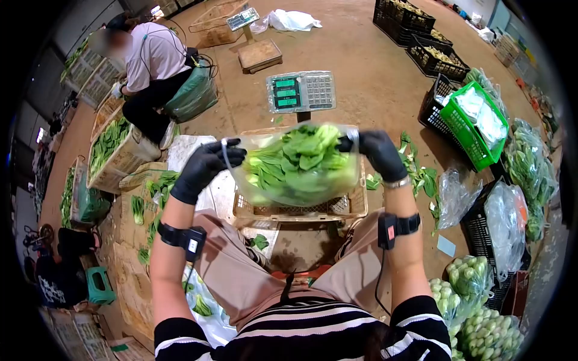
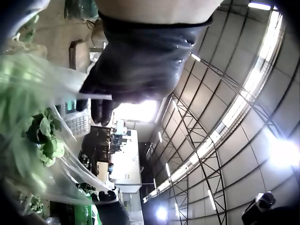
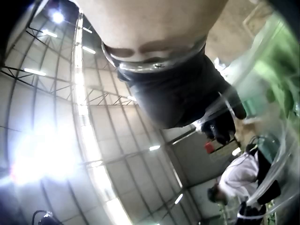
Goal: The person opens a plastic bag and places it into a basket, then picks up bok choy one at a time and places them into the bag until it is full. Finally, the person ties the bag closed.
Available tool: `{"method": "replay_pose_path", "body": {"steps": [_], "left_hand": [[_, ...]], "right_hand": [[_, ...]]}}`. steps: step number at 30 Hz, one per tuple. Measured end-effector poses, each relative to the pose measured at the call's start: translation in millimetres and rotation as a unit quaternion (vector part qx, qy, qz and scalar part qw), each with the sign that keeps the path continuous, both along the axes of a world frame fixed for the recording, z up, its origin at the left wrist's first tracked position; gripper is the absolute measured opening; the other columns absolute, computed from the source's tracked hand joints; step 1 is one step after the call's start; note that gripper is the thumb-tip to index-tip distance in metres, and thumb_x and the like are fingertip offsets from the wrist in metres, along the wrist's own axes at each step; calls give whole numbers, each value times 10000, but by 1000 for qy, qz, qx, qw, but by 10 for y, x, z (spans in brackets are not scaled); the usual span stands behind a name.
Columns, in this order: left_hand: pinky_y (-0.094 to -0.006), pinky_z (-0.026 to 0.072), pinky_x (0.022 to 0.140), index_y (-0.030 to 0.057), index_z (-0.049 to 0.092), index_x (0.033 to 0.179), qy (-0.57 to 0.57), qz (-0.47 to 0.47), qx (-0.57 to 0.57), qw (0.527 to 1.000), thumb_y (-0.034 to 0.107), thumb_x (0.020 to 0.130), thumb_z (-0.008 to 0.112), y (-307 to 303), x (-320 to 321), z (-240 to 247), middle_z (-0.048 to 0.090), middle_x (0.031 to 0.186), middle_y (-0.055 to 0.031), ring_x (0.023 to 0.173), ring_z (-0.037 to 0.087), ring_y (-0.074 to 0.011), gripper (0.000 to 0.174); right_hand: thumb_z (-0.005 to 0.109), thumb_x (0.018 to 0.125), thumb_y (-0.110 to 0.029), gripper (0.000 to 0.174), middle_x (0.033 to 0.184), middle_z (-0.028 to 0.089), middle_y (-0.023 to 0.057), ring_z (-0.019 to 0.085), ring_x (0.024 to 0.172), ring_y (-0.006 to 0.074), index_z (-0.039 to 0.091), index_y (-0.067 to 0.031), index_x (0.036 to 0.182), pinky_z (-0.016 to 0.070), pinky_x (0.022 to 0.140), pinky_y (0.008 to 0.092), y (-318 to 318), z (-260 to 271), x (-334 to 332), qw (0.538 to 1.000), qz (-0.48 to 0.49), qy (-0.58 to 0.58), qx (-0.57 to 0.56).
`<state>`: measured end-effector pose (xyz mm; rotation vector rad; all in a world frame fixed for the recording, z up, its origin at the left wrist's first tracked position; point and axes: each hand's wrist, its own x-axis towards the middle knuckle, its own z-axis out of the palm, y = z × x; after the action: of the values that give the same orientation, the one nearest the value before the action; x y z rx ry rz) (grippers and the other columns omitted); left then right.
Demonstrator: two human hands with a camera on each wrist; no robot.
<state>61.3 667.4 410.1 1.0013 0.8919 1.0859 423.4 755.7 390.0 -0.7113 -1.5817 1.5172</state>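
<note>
A clear plastic bag (image 1: 253, 186) full of green bok choy (image 1: 304, 153) hangs between both black-gloved hands, blurred in the head view. My left hand (image 1: 208, 165) grips one handle, which loops round the fingers. The other handle is held by my right hand (image 1: 379, 157), its fingertips partly hidden behind the plastic. Below the bag lies a tan plastic crate (image 1: 337, 212), and a digital scale display (image 1: 301, 92) stands just beyond. In the left wrist view, the stretched film (image 2: 75, 161) runs beside the left glove (image 2: 140, 65). The right wrist view shows the right glove (image 3: 173, 93) at the film.
Ahead on the left, a seated person (image 1: 153, 60) works beside crates of greens (image 1: 108, 144). Loose bok choy lies on cardboard (image 1: 129, 265) at left. On the right stand a green basket (image 1: 481, 126), plastic bags (image 1: 504, 222) and bagged vegetables (image 1: 490, 334). A platform scale (image 1: 259, 55) stands farther back.
</note>
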Motion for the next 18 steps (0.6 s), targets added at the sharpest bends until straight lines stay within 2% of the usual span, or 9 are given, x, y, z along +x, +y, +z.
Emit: {"method": "replay_pose_path", "body": {"steps": [1,5,6,8,9,13,14,16,18], "left_hand": [[-376,456,844,-113,407,1145,-54,-7,-5,998,-21,700,449,-36,49,-116,521,1087,-206,905,580,-266,457],[-338,499,766,-68,465,1131,39,-26,7,999,35,798,483,-27,290,-167,507,1151,-127,852,597,-219,349],[-327,502,751,-50,471,1136,67,-19,21,997,37,805,481,2,319,-218,515,1145,-115,838,600,-210,343],[-301,510,716,-10,480,1147,108,-9,45,993,34,812,482,105,360,-317,536,1122,-95,800,609,-192,337],[-282,493,705,-44,507,1103,104,22,70,992,71,809,517,125,461,-321,599,971,-90,730,596,-143,316],[-252,471,672,-29,588,967,151,2,108,983,23,703,645,311,615,-766,621,852,-52,700,571,-119,275],[-244,463,652,-17,616,894,301,10,144,943,50,680,680,351,691,-807,626,793,-42,686,561,-99,233],[-258,450,616,-14,628,774,352,24,133,926,126,655,716,382,910,-755,632,711,-58,638,546,-85,204],[-281,445,576,0,631,729,425,70,195,881,151,645,721,399,1040,-803,628,684,-89,591,555,-116,195]], "right_hand": [[404,734,-55,297,826,627,161,607,813,188,584,123,890,477,758,277,-32,-217,73,997,22,48,-58],[400,737,-27,428,1094,502,251,591,862,298,406,117,1140,491,782,352,-158,-498,67,953,84,182,-229],[432,763,-50,474,1151,465,240,582,895,286,332,104,1199,490,784,348,-191,-542,-20,945,113,212,-221],[494,785,-84,465,1147,493,174,549,965,250,361,51,1209,476,800,319,-178,-462,-150,963,144,93,-209],[518,788,-92,455,1135,511,146,539,981,218,385,30,1205,466,806,301,-186,-386,-221,969,141,17,-204],[572,766,-62,405,1035,567,70,519,925,119,466,6,1152,421,830,289,-122,-944,-617,993,55,-74,79],[574,771,-69,403,1032,563,59,516,911,116,466,3,1153,424,822,282,-118,-1062,-712,996,57,-10,63],[555,796,-73,399,1016,550,25,508,875,104,457,-20,1180,429,806,269,-196,-1020,-825,984,67,67,-153],[525,799,-40,478,1061,516,40,513,839,99,370,-34,1251,474,700,247,-217,-1161,-1021,983,43,144,-102]]}}
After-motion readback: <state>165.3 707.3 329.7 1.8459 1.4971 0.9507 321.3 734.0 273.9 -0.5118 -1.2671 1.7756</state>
